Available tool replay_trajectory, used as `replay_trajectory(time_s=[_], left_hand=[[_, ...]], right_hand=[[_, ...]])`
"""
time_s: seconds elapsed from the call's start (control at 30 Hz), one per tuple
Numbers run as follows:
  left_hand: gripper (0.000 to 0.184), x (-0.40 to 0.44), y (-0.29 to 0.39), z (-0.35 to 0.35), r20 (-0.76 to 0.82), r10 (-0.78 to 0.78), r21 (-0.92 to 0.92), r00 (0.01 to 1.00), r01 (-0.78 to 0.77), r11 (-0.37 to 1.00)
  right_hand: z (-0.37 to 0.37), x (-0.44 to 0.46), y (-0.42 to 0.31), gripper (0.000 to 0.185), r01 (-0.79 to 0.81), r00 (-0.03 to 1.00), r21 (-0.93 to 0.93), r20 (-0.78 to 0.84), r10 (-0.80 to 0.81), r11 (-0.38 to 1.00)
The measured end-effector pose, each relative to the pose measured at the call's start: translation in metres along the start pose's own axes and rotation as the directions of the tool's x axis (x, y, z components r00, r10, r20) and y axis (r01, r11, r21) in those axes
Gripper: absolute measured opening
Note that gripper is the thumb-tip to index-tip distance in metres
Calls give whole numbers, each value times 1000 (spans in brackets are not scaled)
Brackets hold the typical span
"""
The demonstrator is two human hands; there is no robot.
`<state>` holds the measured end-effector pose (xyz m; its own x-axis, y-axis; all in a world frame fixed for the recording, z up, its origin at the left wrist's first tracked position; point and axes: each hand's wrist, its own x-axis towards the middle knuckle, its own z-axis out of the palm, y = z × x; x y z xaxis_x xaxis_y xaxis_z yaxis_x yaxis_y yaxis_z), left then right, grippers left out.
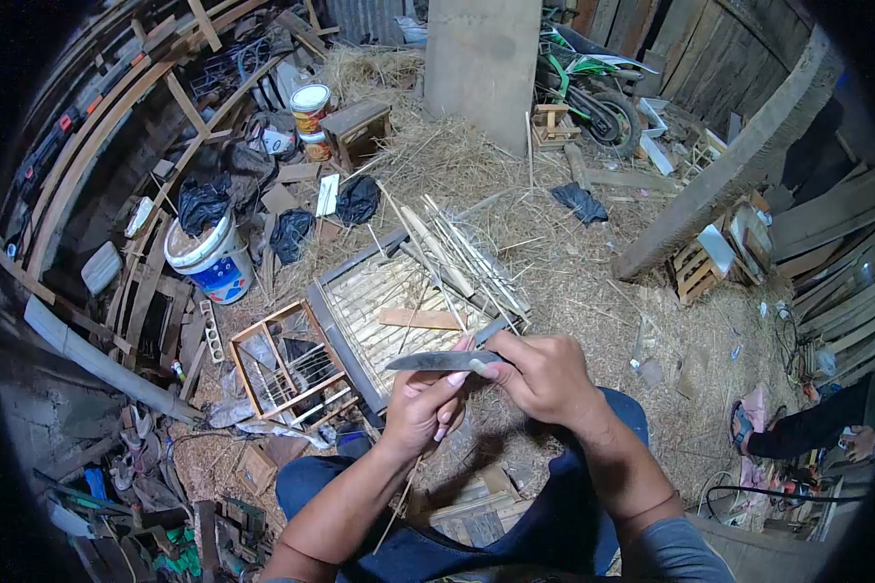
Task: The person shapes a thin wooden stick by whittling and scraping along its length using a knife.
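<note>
My right hand is closed around the handle of a knife, whose dark, broad blade points left. Its thumb presses near the base of the blade. Just below the blade, my left hand is closed, fingers pinched together. A thin pale strip, like split bamboo, runs down from the left hand past the wrist between my knees. The upper part of this strip is hidden by the fingers. Beyond both hands lies a framed panel of bamboo slats, with a flat piece of wood on it.
Long bamboo strips lie across the panel's far right side. A small wooden frame stands left of it. Further off are a white bucket, a leaning post and a green motorbike. Another person's leg shows at right.
</note>
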<state>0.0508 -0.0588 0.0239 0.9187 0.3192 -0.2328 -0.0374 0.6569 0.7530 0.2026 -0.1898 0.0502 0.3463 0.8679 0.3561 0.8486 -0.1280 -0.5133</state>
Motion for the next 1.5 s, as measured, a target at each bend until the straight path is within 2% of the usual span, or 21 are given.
replay_trajectory(time_s=[0.1, 0.13, 0.17, 0.47, 0.57, 0.6, 0.7, 0.77, 0.83, 0.9, 0.97, 1.0, 1.1, 1.23, 1.3, 1.37, 1.43, 1.5], left_hand=[[38, -5, -10, 0, 52, -35, -41, 998, 37, 998], [25, -6, -14, -2, 45, -65, -10, 997, 66, 998], [20, -7, -17, -1, 36, -95, 22, 995, 95, 995], [24, -39, -12, 21, 31, -117, 26, 993, 116, 993], [22, -53, -10, 18, 58, -82, 42, 995, 79, 996], [36, -55, -10, 15, 57, -79, 60, 995, 75, 995], [45, -63, -5, 14, 97, -54, -12, 994, 55, 998], [42, -66, 0, 11, 117, -48, -23, 992, 51, 998], [42, -68, 5, 13, 86, -39, -35, 996, 42, 998], [39, -70, 5, 11, 86, -29, -56, 996, 34, 998], [33, -75, 6, 11, 56, 12, 22, 998, -13, 1000], [29, -74, 4, 5, 80, 10, 3, 997, -11, 1000], [26, -74, 0, -8, 77, 2, 17, 997, -3, 1000], [26, -84, 2, -7, 17, 55, -8, 998, -55, 998], [25, -87, 3, -11, 35, 23, -18, 999, -22, 1000], [35, -92, 7, -9, 79, 24, -88, 997, -17, 996], [22, -90, 6, -5, -21, 18, -56, 1000, -19, 998], [20, -89, 4, -11, 62, 34, -19, 997, -33, 999]], right_hand=[[-8, -14, -2, 22, -30, 999, -39, -32, 29, 999], [-8, -21, 0, 22, -55, 998, -53, -31, 54, 997], [-9, -27, 1, 22, -80, 996, -65, -31, 78, 995], [-19, -52, -41, 23, -117, 993, -135, 11, 120, 984], [-24, -52, -52, 24, -115, 993, -136, -39, 110, 984], [-23, -52, -56, 24, -109, 994, -135, -36, 105, 985], [-22, -50, -66, 24, -90, 996, -144, -39, 85, 985], [-26, -47, -68, 23, -82, 996, -146, -37, 78, 986], [-36, -38, -66, 23, -172, 984, -167, -70, 163, 971], [-27, -39, -70, 23, -130, 989, -147, -82, 119, 981], [-17, -42, -79, 22, -9, 1000, -172, 10, 11, 985], [-15, -40, -79, 22, -6, 1000, -171, 17, 9, 985], [-10, -36, -79, 22, -59, 998, -159, -26, 56, 986], [-2, -34, -97, 21, -30, 999, -178, 7, 32, 984], [-6, -31, -92, 22, -45, 999, -188, -14, 43, 981], [-12, -26, -86, 24, -155, 987, -208, -62, 145, 966], [-11, -24, -100, 24, -165, 986, -197, -8, 167, 966], [-1, -30, -107, 24, 2, 999, -197, 36, 5, 980]])
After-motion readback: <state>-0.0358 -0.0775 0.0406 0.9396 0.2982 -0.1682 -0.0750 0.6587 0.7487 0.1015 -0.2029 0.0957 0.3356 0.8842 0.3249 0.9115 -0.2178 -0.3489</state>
